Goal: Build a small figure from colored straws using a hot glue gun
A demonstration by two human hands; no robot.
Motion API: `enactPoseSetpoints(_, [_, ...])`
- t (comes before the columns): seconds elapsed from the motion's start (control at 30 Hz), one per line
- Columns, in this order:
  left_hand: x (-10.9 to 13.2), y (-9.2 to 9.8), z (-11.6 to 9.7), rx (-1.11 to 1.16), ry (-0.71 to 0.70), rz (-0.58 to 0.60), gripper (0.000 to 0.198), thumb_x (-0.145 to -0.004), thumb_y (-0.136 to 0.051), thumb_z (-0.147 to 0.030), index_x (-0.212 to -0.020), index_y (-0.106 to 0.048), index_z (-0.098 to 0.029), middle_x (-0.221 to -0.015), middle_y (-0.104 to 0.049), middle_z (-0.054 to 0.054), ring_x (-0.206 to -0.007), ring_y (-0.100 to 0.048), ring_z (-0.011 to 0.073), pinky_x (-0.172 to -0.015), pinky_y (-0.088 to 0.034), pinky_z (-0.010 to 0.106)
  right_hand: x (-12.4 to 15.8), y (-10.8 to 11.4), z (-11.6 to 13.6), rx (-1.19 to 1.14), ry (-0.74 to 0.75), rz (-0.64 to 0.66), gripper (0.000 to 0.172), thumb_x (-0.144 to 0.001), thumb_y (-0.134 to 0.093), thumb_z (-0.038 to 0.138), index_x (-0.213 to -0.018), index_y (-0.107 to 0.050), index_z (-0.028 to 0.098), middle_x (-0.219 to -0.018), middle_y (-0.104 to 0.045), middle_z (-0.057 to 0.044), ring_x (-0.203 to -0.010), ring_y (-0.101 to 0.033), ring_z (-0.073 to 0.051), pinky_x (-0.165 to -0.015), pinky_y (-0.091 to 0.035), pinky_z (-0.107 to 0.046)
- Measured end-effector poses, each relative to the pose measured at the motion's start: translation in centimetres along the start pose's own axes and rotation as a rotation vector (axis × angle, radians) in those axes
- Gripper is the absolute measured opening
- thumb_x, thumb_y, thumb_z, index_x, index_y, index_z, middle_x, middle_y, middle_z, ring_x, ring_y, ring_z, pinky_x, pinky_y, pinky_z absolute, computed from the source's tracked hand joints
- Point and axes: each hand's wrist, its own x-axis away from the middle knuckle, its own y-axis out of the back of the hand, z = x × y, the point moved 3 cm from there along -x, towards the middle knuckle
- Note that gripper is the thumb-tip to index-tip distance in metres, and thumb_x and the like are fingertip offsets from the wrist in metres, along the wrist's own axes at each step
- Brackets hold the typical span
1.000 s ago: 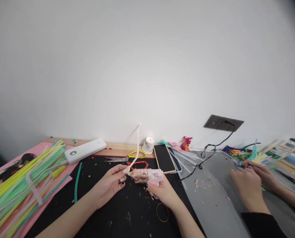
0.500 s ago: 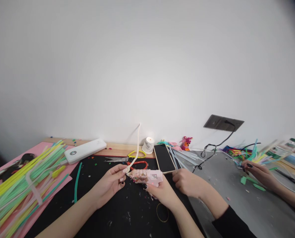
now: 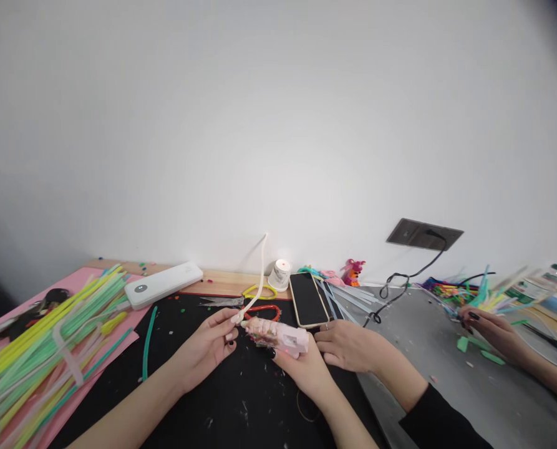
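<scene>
My left hand pinches the lower end of a long white tube that rises toward the wall. My right hand is wrapped round a pink glue gun whose speckled tip meets the tube's end. Both hands hover over a black mat. A co-worker's hand in a black sleeve rests on the mat just right of the glue gun, close to a dark phone.
A bundle of green and yellow straws lies on pink paper at left, beside a white power bank. Scissors, yellow and red loops and a small lit candle sit behind. A co-worker's other hand works with coloured straws on a grey mat at right.
The co-worker's sleeved hand came from the grey mat on the right across to beside my glue gun. My own hands stayed nearly still, holding the tube and the gun.
</scene>
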Motion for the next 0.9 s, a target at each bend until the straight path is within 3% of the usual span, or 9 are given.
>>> enactPoseSetpoints(0.1, [0.0, 0.0, 0.0, 0.003, 0.006, -0.007, 0.025, -0.058, -0.086, -0.011, -0.077, -0.070, -0.016, -0.066, -0.059, -0.004, -0.051, -0.050, 0.0041, -0.049, -0.043, 0.017, -0.6, 4.4, 0.6, 0.112, 0.026, 0.255, 0.022, -0.054, -0.080, 0.010, -0.050, -0.065, 0.025, -0.054, -0.067, 0.004, -0.054, -0.059, -0.015, -0.074, -0.051, -0.033])
enactPoseSetpoints(0.17, [0.0, 0.0, 0.0, 0.007, 0.009, -0.003, 0.024, -0.059, -0.086, -0.011, -0.077, -0.070, -0.016, -0.066, -0.060, -0.004, -0.051, -0.050, 0.0041, -0.049, -0.044, 0.017, -0.9, 4.8, 0.9, 0.163, 0.052, 0.360, 0.023, -0.056, -0.078, 0.008, -0.050, -0.066, 0.027, -0.051, -0.065, 0.005, -0.053, -0.058, -0.015, -0.074, -0.051, -0.035])
enactPoseSetpoints(0.23, [0.1, -0.1, 0.0, 0.013, 0.008, -0.002, 0.024, -0.060, -0.085, -0.010, -0.077, -0.070, -0.016, -0.065, -0.060, -0.004, -0.051, -0.050, 0.0040, -0.050, -0.044, 0.017, -0.8, 2.8, 0.9, 0.120, 0.050, 0.340, 0.020, -0.056, -0.078, 0.010, -0.052, -0.067, 0.028, -0.049, -0.064, 0.005, -0.055, -0.060, -0.018, -0.070, -0.053, -0.036])
enactPoseSetpoints(0.3, [0.2, -0.2, 0.0, 0.018, 0.006, -0.003, 0.024, -0.060, -0.085, -0.010, -0.078, -0.070, -0.016, -0.066, -0.060, -0.004, -0.051, -0.051, 0.0040, -0.050, -0.044, 0.017, -0.5, -0.4, 0.8, 0.039, 0.048, 0.159, 0.011, -0.063, -0.074, 0.014, -0.067, -0.073, 0.025, -0.058, -0.069, 0.003, -0.062, -0.065, -0.020, -0.066, -0.054, -0.034])
enactPoseSetpoints(0.37, [0.2, -0.3, 0.0, 0.019, 0.007, -0.006, 0.023, -0.062, -0.084, -0.009, -0.078, -0.070, -0.016, -0.066, -0.060, -0.004, -0.051, -0.051, 0.0038, -0.049, -0.044, 0.016, 0.1, -3.9, 0.4, 0.020, 0.034, 0.098, 0.021, -0.072, -0.064, 0.014, -0.090, -0.074, 0.021, -0.077, -0.074, -0.002, -0.074, -0.068, -0.022, -0.067, -0.055, -0.034])
enactPoseSetpoints(0.4, [0.2, -0.3, 0.0, 0.019, 0.010, -0.007, 0.022, -0.062, -0.083, -0.009, -0.078, -0.069, -0.016, -0.066, -0.060, -0.004, -0.051, -0.051, 0.0038, -0.049, -0.043, 0.016, 0.3, -5.0, 0.2, -0.028, 0.019, 0.008, 0.024, -0.073, -0.061, 0.013, -0.093, -0.073, 0.019, -0.082, -0.075, -0.004, -0.077, -0.068, -0.023, -0.069, -0.055, -0.033])
enactPoseSetpoints(0.47, [0.2, -0.3, 0.0, 0.020, 0.014, -0.007, 0.021, -0.063, -0.083, -0.008, -0.077, -0.069, -0.016, -0.065, -0.059, -0.004, -0.050, -0.051, 0.0038, -0.049, -0.043, 0.016, 0.6, -6.5, -0.1, -0.076, 0.000, -0.019, 0.026, -0.073, -0.061, 0.013, -0.095, -0.073, 0.017, -0.091, -0.075, -0.005, -0.085, -0.068, -0.024, -0.076, -0.055, -0.034])
enactPoseSetpoints(0.57, [0.2, -0.4, -0.1, 0.021, 0.016, -0.014, 0.022, -0.062, -0.083, -0.008, -0.077, -0.069, -0.016, -0.065, -0.059, -0.004, -0.050, -0.051, 0.0038, -0.049, -0.043, 0.016, 0.7, -6.6, -0.2, -0.095, -0.012, -0.012, 0.025, -0.071, -0.063, 0.012, -0.094, -0.073, 0.017, -0.095, -0.075, -0.006, -0.089, -0.068, -0.025, -0.083, -0.054, -0.035])
enactPoseSetpoints(0.9, [0.2, -0.3, -0.1, 0.025, 0.012, -0.008, 0.021, -0.063, -0.083, -0.008, -0.077, -0.070, -0.017, -0.066, -0.058, -0.004, -0.051, -0.051, 0.0037, -0.049, -0.044, 0.016, 0.8, -6.2, -0.1, -0.075, -0.009, -0.039, 0.021, -0.072, -0.064, 0.015, -0.089, -0.074, 0.017, -0.089, -0.075, -0.006, -0.085, -0.068, -0.025, -0.081, -0.054, -0.036])
